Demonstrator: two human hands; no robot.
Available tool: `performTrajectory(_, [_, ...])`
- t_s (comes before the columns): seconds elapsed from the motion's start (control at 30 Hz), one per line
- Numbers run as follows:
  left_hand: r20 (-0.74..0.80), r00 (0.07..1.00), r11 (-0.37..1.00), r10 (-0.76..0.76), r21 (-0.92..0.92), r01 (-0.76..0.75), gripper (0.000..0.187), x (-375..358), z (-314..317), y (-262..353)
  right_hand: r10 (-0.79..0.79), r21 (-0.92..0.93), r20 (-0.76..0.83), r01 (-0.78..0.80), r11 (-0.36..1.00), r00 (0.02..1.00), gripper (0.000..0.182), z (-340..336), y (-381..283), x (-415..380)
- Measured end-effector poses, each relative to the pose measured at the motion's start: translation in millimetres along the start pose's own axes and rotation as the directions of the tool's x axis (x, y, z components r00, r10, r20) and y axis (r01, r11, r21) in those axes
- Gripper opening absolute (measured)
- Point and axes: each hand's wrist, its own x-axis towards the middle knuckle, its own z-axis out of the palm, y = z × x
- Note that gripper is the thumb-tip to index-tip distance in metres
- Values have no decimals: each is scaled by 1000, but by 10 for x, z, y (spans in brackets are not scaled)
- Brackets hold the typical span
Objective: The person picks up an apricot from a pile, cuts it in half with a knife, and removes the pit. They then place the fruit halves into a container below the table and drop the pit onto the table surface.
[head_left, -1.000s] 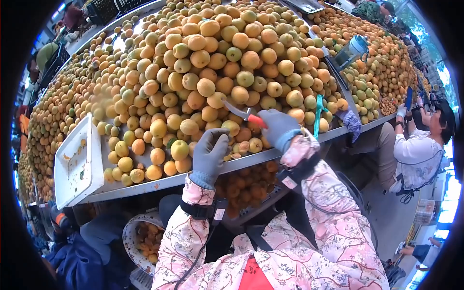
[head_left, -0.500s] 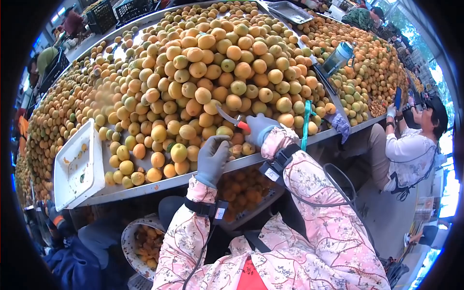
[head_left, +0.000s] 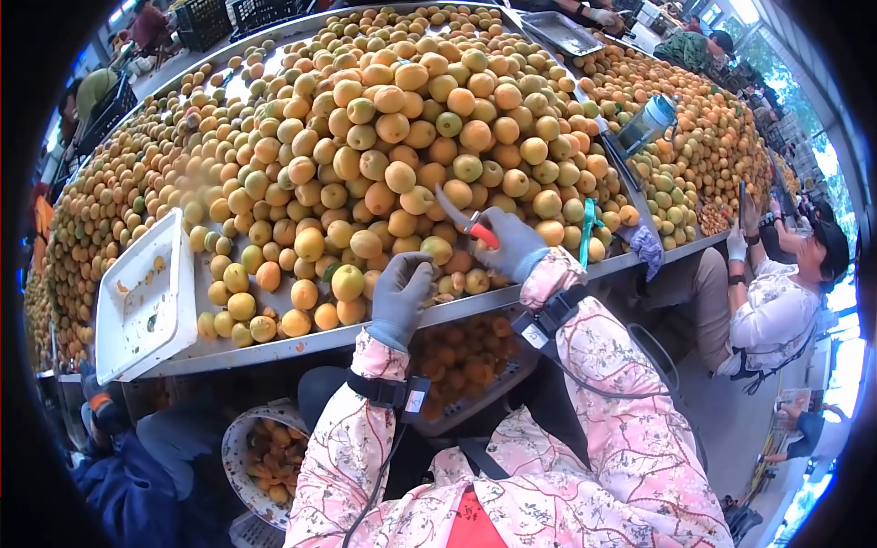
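Observation:
A heap of orange and green-tinged fruit (head_left: 393,128) covers the metal-edged table. My right hand (head_left: 513,243), in a grey glove, grips a curved knife (head_left: 479,231) by its red handle, with the blade pointing up and left over the fruit. To its left, my left hand (head_left: 402,297), also gloved in grey, is at the table's front edge with its fingers curled; whether anything is between them is hidden. A few small pale pieces lie among the fruit between both hands.
A white tray (head_left: 146,297) rests at the table's left front. Below are a bucket of fruit (head_left: 269,461) and a crate of fruit (head_left: 461,365). A bottle (head_left: 646,125) stands on the right divider. A person (head_left: 776,292) sits at right; green ribbon (head_left: 587,228) lies near my right hand.
My right hand has moved slightly right with the knife, away from my left hand. The whole view has shifted a little. My left hand keeps its curled shape.

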Motion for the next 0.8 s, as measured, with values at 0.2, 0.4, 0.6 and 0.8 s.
performTrajectory(0.2, [81, 993, 992, 86, 86, -93, 37, -25, 120, 64, 89, 844, 77, -112, 524, 993, 36, -332, -230, -209])
performTrajectory(0.4, [352, 934, 984, -59, -135, 114, 59, 16, 100, 134, -124, 833, 225, -125, 539, 966, 32, -163, -385, -337])
performTrajectory(0.6, [314, 950, 958, -1, -273, 92, 56, 12, 80, 176, -2, 582, -205, 124, 803, 979, 31, -231, -381, -761])
performTrajectory(0.8, [399, 914, 901, -76, -365, 234, 57, -11, 18, 234, -71, 685, 62, 9, 728, 996, 37, -196, -317, -1106])
